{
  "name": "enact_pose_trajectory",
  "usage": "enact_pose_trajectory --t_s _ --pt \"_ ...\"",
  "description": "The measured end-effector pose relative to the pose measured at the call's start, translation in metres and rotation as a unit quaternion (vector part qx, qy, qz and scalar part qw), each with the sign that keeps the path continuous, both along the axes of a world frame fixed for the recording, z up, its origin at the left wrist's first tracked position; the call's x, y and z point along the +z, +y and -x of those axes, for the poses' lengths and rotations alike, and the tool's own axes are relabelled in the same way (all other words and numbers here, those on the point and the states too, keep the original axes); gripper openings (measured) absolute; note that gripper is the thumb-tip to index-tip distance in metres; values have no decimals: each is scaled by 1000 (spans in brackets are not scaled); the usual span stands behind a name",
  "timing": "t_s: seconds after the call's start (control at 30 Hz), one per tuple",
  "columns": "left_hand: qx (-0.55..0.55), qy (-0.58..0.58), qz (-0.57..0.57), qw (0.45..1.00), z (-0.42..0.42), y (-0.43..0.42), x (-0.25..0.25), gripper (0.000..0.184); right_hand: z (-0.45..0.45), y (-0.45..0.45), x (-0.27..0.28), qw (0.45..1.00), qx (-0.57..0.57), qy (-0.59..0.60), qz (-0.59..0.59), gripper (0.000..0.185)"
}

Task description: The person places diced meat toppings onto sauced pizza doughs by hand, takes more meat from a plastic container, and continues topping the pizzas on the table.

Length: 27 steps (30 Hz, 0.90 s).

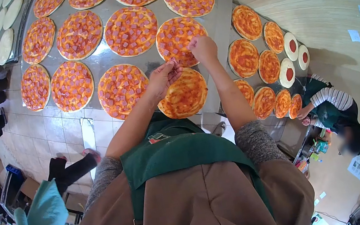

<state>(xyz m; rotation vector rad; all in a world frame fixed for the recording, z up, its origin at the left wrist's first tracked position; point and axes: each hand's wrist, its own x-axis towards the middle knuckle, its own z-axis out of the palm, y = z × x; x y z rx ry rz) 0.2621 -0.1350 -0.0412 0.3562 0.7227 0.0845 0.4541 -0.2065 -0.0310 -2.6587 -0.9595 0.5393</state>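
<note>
My left hand point(165, 77) is cupped closed above the near pizza base point(185, 96), which carries red sauce and no cubes. Small pink bits of diced ham point(174, 61) show at its fingertips. My right hand point(203, 49), fingers bunched together, hovers over the right edge of a ham-topped pizza point(177, 37); whatever is inside those fingers is hidden. To the left of my left hand lies another ham-topped pizza point(122, 92). Beyond it sits one more with ham cubes point(131, 31).
Several ham-topped pizzas cover the metal table point(148, 62). Sauced bases point(244, 58) and pale bases with a sauce blob point(286, 72) lie at right, where a co-worker point(338, 107) stands. Plain dough rounds point(5, 46) are at upper left. Another person point(42, 216) is at lower left.
</note>
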Motion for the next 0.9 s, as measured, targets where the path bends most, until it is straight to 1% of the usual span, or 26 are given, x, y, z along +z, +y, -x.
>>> enact_pose_trajectory --t_s 0.07,0.17,0.27,0.37,0.47,0.57,0.67,0.77,0.8,0.87,0.9 --pt "-4 -5 0 1000 2 1 -4 23 0 2 5 1000 -12 -2 8 15" --pt "-2 6 -3 1000 5 2 -3 23 -12 -10 -4 989 -30 63 -132 15" --pt "-2 15 -7 1000 5 2 -3 22 -26 -16 -13 974 -57 143 -165 15" --pt "-4 13 -10 1000 3 3 -2 22 -29 -15 -9 969 -62 171 -168 14" --pt "-2 8 -3 1000 1 1 -6 22 -28 -12 -16 970 -57 154 -177 10" --pt "-3 11 -4 1000 -2 2 -2 21 -22 -6 -15 990 -42 65 -119 9" --pt "2 12 -2 1000 -5 0 -1 20 -9 0 5 998 -17 -47 -37 9" --pt "-1 15 -6 1000 -9 1 0 20 3 2 20 996 5 5 -87 13" --pt "-5 17 -9 1000 -10 1 -1 20 10 1 25 990 31 78 -113 15" --pt "-5 4 -15 1000 -11 1 -8 22 23 -1 34 958 82 221 -162 17" --pt "-5 -3 -18 1000 -12 1 -6 22 27 -4 34 956 82 233 -160 16"
